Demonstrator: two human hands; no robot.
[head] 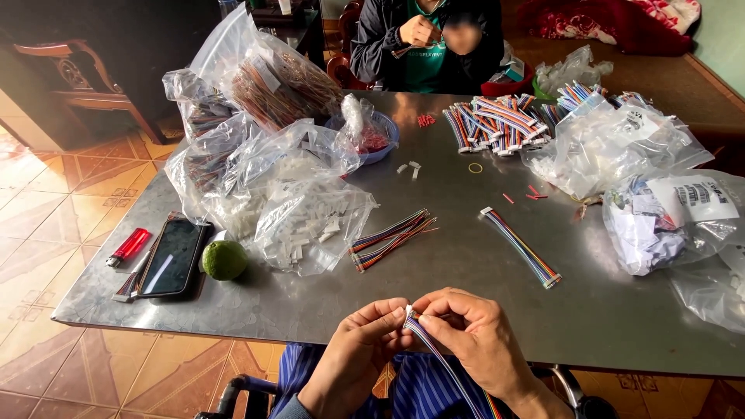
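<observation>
A grey metal table (466, 256) is covered with clear plastic bags (287, 194) at its left, a phone (171, 257), lime (225, 260) and lighter (129, 247) near the left edge, and ribbon cables (497, 124) toward the far edge.

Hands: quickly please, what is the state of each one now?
Left hand: closed, pinching the cable end.
Right hand: closed on the same cable.

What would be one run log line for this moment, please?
left hand: pinches ribbon cable | right hand: pinches its white connector | metal table: loose cables, bags
</observation>
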